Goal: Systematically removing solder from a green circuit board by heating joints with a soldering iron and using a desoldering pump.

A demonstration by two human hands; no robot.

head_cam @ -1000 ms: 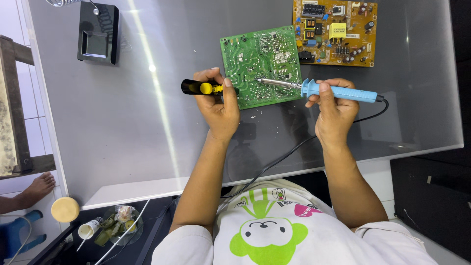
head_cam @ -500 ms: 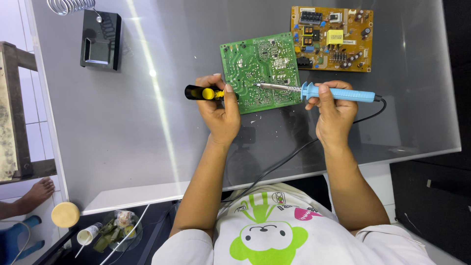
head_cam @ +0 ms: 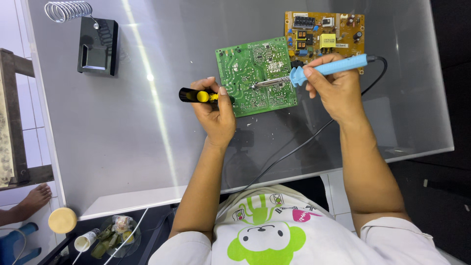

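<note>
Bare forearms reach up from the near edge of the grey glass tabletop (head_cam: pixel 122 147), elbows close to the body and the hands set apart on either side of the work. The left hand (head_cam: pixel 216 110) is closed around a black-and-yellow tool handle (head_cam: pixel 196 95), its fingertips against the left edge of the green circuit board (head_cam: pixel 257 76). The right hand (head_cam: pixel 331 86) is clamped on a blue soldering iron (head_cam: pixel 326 67) lying nearly level, its metal tip on the board's middle. The board lies solder side up, slightly tilted, covered in silvery joints. Just beyond it lies a brown circuit board (head_cam: pixel 324 37); far left stands a black soldering iron stand (head_cam: pixel 97 46) with a coil.
</note>
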